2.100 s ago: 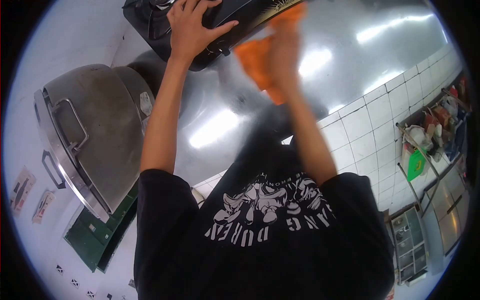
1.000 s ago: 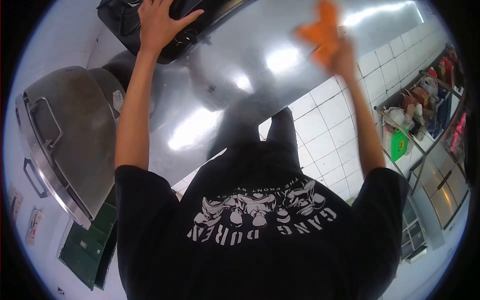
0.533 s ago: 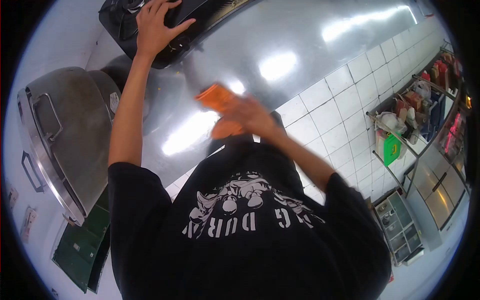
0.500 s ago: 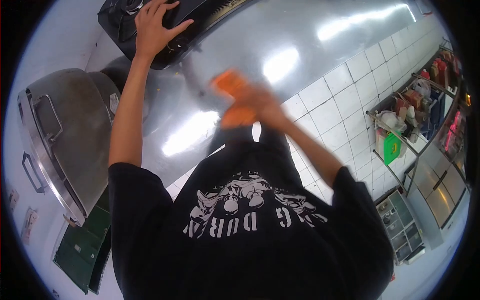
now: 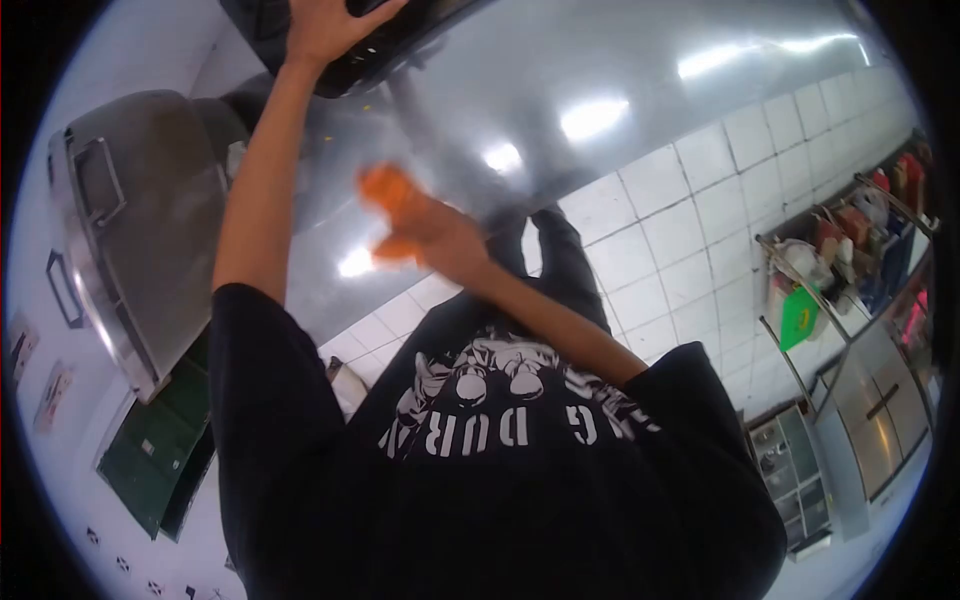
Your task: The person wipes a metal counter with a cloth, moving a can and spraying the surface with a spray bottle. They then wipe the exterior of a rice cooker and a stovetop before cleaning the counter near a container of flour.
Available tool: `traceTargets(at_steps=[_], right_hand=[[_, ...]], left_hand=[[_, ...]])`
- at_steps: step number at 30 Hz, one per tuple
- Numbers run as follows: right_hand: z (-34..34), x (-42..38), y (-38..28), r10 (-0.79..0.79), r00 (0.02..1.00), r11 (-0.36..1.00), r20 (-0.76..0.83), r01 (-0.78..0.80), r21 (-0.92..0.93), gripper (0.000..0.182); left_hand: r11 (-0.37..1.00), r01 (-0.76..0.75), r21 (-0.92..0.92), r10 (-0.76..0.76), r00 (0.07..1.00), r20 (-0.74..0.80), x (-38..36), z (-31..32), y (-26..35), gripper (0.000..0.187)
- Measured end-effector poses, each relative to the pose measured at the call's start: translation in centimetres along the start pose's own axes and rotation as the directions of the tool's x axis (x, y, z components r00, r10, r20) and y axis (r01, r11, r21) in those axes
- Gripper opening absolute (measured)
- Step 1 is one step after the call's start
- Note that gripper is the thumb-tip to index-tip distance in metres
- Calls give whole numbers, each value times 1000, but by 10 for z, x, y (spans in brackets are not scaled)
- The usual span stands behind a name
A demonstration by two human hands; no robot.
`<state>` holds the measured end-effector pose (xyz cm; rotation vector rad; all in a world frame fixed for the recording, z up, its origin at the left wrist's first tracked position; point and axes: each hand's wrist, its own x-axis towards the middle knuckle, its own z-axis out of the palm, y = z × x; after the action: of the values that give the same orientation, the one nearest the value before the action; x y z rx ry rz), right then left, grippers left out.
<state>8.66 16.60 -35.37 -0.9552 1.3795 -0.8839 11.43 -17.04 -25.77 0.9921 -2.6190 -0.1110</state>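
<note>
My left hand [image 5: 330, 30] reaches to the top edge of the view and rests on a black appliance that looks like a gas stove [image 5: 375, 65]. Its thumb is stretched away from the fingers, whose tips are cut off by the frame. Smeared by motion, my right hand [image 5: 445, 235] grips an orange cloth [image 5: 392, 190] over the steel countertop [image 5: 460, 110]. Parts of the cloth stick out on two sides of the hand. Small yellow bits [image 5: 367, 108] lie on the steel near the stove.
A large grey lidded metal vessel [image 5: 160, 220] with handles stands at the left, close to my left arm. White floor tiles [image 5: 690, 200] run along the counter's edge. At the right is a rack with boxes, bags and a green container [image 5: 798, 318].
My right hand has swept left across the countertop with the orange cloth. The view has shifted, so the stove and my left hand sit higher; my left hand stays on the stove.
</note>
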Motion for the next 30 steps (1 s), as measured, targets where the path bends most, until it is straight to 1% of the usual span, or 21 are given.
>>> traceTargets(at_steps=[1, 2, 3, 4, 6, 7, 9, 10, 11, 13, 14, 15, 16, 17, 19, 20, 21, 23, 25, 28, 30], right_hand=[[31, -4, 35, -647, 743, 598, 168, 632, -493, 28], [25, 0, 37, -497, 770, 680, 401, 632, -371, 31], [6, -1, 47, -328, 707, 765, 627, 588, -263, 34], [-46, 9, 9, -208, 794, 865, 571, 422, -272, 34], [-147, 39, 10, -247, 962, 864, 118, 274, -422, 34], [-200, 61, 5, -283, 951, 851, -125, 189, -489, 36], [-287, 97, -31, -427, 718, 796, -550, 9, -605, 42], [-309, 117, -45, -484, 569, 769, -665, -87, -634, 46], [-327, 146, -28, -542, 547, 651, -638, -207, -731, 41], [-299, 176, 1, -666, 544, 452, -510, -249, -856, 53], [-236, 177, -22, -497, 589, 670, -637, -206, -713, 63], [-174, 185, -9, -616, 565, 621, -550, -82, -780, 66], [-94, 177, -4, -613, 608, 629, -505, -12, -777, 63], [-15, 161, -21, -424, 793, 742, -437, 27, -670, 59], [187, 140, 52, -604, 755, 650, -254, 283, -705, 44], [229, 98, 26, -490, 869, 747, -73, 375, -549, 43], [265, 62, 12, -438, 886, 826, 153, 464, -319, 41], [306, 16, -3, -378, 780, 922, 498, 364, 130, 39], [318, -8, -15, -347, 700, 929, 624, 166, 330, 37], [279, -10, -18, -240, 806, 934, 541, 41, 354, 34], [197, 5, 12, -168, 887, 985, 430, 132, 113, 35]], left_hand=[[1000, 2, -4, -2, 1000, 8, 0, -1, -1, 59], [1000, 1, 5, -1, 1000, 12, 2, -2, -2, 58], [1000, 8, 10, -8, 1000, 17, 0, -2, -1, 58], [1000, 19, 21, -19, 1000, 20, -2, -2, 0, 58], [999, 37, -7, -37, 999, 12, 0, -1, -2, 58], [999, 14, -29, -15, 1000, -18, 0, 0, -4, 57], [999, 31, -29, -32, 999, -27, 0, -1, -4, 56], [999, 32, -23, -33, 999, -27, -2, 0, -4, 56], [999, 17, -44, -19, 999, -43, -2, -1, -6, 56], [998, -2, -66, -1, 999, -53, -3, 3, -9, 55], [998, -13, -66, 8, 997, -75, -2, 4, -10, 55], [997, -20, -69, 13, 995, -99, -2, 4, -11, 55], [995, -18, -93, 9, 995, -98, -5, 2, -10, 56], [995, -16, -95, 7, 995, -99, -9, 4, -11, 56], [996, -27, -86, 16, 992, -126, -7, 8, -14, 56], [996, -29, -83, 17, 991, -134, -7, 7, -14, 56], [995, -45, -83, 33, 989, -144, -6, 7, -15, 56], [997, -46, -64, 37, 989, -146, -7, 6, -14, 55], [995, -69, -71, 56, 985, -163, -6, 5, -14, 54], [994, -46, -97, 34, 992, -122, -8, 3, -13, 53], [992, -59, -110, 41, 986, -159, -8, 4, -16, 53]])
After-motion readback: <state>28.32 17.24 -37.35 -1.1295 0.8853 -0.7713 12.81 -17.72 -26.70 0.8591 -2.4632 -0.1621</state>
